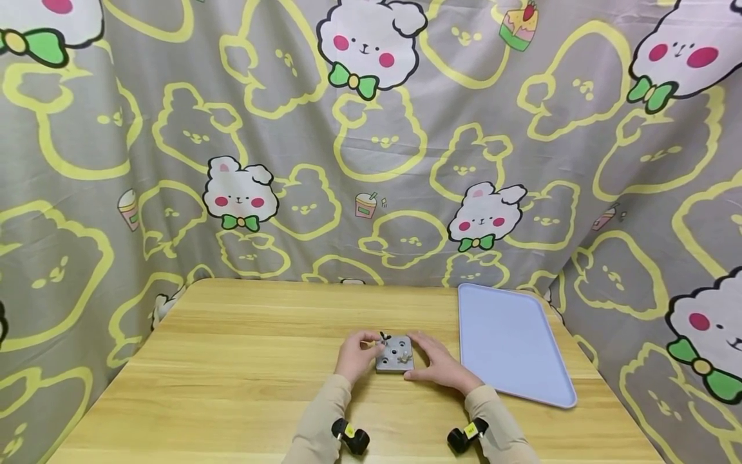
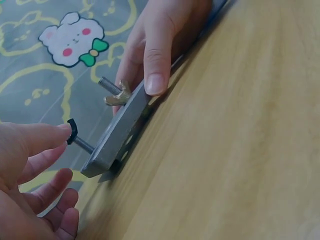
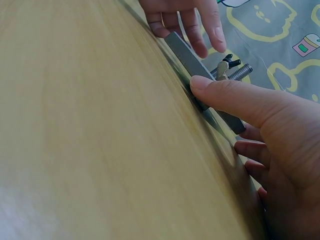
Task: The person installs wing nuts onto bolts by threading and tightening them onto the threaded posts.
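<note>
A grey square metal plate [image 1: 391, 368] with several holes lies near the table's middle. At its far left corner stands a black wing screw [image 2: 73, 131] with a thin shank. The thumb and index fingertips of my left hand [image 1: 351, 358] pinch at its head; the other fingers curl loosely beside it. My right hand [image 1: 438, 365] holds the plate from the right, its thumb on the near edge and fingers round the far side. A brass wing nut [image 2: 120, 93] sits on a thick threaded bolt [image 3: 241, 73] near the right thumb.
A pale blue tray [image 1: 510, 341] lies on the right of the wooden table [image 1: 232, 367], just beyond the right forearm. A patterned grey curtain [image 1: 324, 148] hangs behind and at both sides. Black wrist cameras sit on both forearms.
</note>
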The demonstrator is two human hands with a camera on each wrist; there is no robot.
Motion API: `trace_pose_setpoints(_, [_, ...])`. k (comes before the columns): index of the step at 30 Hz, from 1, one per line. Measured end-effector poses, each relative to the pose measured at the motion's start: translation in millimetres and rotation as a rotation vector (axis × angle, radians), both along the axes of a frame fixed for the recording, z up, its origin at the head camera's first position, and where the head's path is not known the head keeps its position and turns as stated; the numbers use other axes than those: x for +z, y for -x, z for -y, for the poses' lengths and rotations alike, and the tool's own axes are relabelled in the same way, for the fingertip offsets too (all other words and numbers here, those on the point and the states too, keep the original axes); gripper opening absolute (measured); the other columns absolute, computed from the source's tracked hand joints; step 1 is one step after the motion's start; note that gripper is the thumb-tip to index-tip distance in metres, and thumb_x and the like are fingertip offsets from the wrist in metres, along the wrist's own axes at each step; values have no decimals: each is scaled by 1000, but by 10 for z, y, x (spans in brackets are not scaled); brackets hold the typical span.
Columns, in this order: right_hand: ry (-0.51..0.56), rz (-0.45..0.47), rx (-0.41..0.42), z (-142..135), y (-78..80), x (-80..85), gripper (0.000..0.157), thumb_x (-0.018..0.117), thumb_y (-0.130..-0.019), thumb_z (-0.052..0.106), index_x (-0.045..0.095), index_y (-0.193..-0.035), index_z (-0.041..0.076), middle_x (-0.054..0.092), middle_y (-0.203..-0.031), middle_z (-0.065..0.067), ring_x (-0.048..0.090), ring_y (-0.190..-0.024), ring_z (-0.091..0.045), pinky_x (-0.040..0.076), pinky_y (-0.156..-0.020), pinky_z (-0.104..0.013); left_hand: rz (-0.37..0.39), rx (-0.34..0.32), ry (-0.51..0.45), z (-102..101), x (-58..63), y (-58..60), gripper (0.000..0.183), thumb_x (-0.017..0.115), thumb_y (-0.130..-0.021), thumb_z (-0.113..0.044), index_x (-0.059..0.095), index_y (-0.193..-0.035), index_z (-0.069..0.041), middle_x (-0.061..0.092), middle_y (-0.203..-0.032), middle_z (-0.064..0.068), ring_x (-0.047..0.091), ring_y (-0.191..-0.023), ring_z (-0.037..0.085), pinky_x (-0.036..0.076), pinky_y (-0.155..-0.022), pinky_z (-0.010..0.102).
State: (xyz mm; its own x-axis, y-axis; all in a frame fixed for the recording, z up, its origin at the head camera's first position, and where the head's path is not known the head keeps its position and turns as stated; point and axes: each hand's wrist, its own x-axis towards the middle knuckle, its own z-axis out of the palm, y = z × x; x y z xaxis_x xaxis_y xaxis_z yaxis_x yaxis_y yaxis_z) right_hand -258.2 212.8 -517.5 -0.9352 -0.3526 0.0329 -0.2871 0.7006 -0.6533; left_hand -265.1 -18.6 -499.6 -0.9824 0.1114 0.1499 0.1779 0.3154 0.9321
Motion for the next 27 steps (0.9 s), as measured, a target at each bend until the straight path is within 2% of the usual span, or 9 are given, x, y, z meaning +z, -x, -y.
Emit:
trace_pose_setpoints(7, [1, -4, 3, -1, -2, 2, 94, 77, -78, 48, 32, -152, 12, 26, -158, -22, 18, -146, -48, 13, -115, -70, -10, -1, 42, -28, 12, -17, 21, 75, -83, -11, 70, -101, -3, 63, -107, 15, 60, -94, 28, 50, -82, 36])
trace_pose_setpoints(13, [3, -9, 4, -4, 7, -3, 94, 78, -78, 47, 32, -152, 12, 27, -158, -23, 19, -146, -49, 13, -115, -70, -1, 1, 40, -32, 18, -21, 22, 75, -83, -11, 70, -102, -3, 62, -107, 15, 60, -95, 29, 51, -83, 40])
trace_pose_setpoints(20, [-3, -11, 5, -5, 15, -10, 93, 77, -78, 47, 33, -152, 13, 27, -158, -22, 19, -146, -48, 13, -115, -69, -9, 1, 53, -41, -9, 4, 27, 76, -81, -11, 71, -106, -4, 64, -107, 16, 62, -97, 31, 52, -85, 42])
trace_pose_setpoints(27, [0, -7, 3, -6, 3, 1, 93, 77, -78, 48, 33, -152, 13, 27, -158, -22, 19, -146, -47, 13, -115, -69, -4, -4, 60, -55, -5, 35, 28, 76, -80, -13, 72, -107, -8, 65, -109, 15, 63, -95, 28, 54, -83, 41])
